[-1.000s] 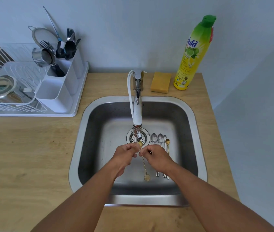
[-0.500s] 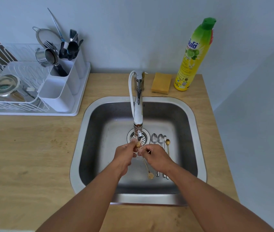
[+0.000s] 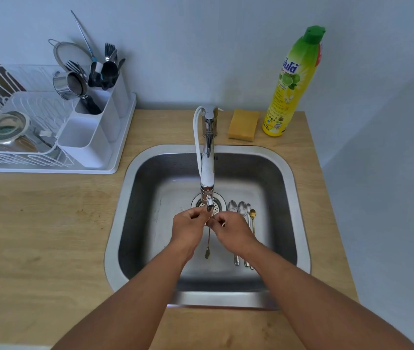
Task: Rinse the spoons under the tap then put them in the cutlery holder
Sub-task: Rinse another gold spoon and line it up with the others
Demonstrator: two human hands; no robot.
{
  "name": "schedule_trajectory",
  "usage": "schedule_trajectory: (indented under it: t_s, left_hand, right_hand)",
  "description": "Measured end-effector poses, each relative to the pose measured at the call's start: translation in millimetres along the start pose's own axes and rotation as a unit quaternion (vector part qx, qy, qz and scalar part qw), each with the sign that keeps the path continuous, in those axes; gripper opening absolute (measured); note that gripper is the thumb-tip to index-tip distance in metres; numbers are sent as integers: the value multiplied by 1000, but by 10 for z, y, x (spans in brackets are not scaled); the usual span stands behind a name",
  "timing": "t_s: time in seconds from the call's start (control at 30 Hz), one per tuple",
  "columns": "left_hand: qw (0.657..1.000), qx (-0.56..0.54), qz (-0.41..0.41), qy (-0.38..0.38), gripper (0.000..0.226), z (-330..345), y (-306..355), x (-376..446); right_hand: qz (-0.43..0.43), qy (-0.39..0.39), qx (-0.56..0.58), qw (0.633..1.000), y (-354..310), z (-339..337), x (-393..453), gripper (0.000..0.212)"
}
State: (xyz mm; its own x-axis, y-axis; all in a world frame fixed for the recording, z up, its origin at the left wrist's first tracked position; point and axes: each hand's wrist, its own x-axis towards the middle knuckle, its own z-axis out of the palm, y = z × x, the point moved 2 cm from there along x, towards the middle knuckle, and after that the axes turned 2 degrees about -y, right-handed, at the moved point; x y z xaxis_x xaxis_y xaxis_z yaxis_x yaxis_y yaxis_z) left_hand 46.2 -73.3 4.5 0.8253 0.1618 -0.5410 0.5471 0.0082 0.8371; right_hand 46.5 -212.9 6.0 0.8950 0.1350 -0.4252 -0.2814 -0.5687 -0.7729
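Note:
Both hands meet just below the tap (image 3: pixel 207 168) spout, over the sink (image 3: pixel 299 223). My left hand (image 3: pixel 189 228) and my right hand (image 3: pixel 233 232) both pinch the bowl end of a thin gold spoon (image 3: pixel 208 245). Its handle hangs down between my wrists and the bowl is hidden by my fingers. Several more spoons (image 3: pixel 242 213) lie side by side on the sink floor to the right of the drain, one of them gold. The white cutlery holder (image 3: pixel 92 132) stands at the right end of the dish rack, with forks and dark utensils in its far compartments.
A white dish rack (image 3: pixel 19 137) with a strainer, a metal cup and lids sits on the wooden counter at the left. A yellow sponge (image 3: pixel 242 125) and a green-yellow dish soap bottle (image 3: pixel 292 87) stand behind the sink. Walls close the back and right.
The spoon's handle has swung from slanting right to hanging nearly straight down. Both hands stay pinched at its bowl under the spout, and the bowl no longer shows.

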Motion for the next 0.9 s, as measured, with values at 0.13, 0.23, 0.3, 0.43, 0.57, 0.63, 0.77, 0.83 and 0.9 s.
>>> schedule_trajectory:
  t_s: [0.13,0.23,0.3,0.43,0.57,0.63,0.77,0.83,0.9]
  left_hand:
    - [999,22,-21,-18,15,-59,-45,7]
    - [995,57,-54,-68,14,-111,-24,45]
    - [993,66,-64,-77,15,-142,-3,70]
    - [995,59,-65,-51,19,-144,-3,97]
    - [997,25,-69,-9,14,-162,-17,117]
    - [998,15,-69,4,13,-174,-1,126]
    - [997,6,-74,23,10,-194,63,168]
    - [997,8,-72,21,10,-201,71,192]
    - [997,14,-72,14,12,-202,64,188]
  right_hand:
    - [-1,-40,35,999,-20,29,14,31]
    - [-5,-56,36,998,12,33,7,25]
    - [-5,-61,41,997,33,43,-8,26]
    - [7,-58,82,995,1,89,-27,28]
    - [22,-66,92,993,0,142,-27,24]
    - [21,-72,83,994,26,162,-51,20]
    - [20,-89,69,993,40,251,-122,19]
    - [20,-93,71,993,39,276,-143,19]
    - [20,-88,78,993,45,280,-147,18]
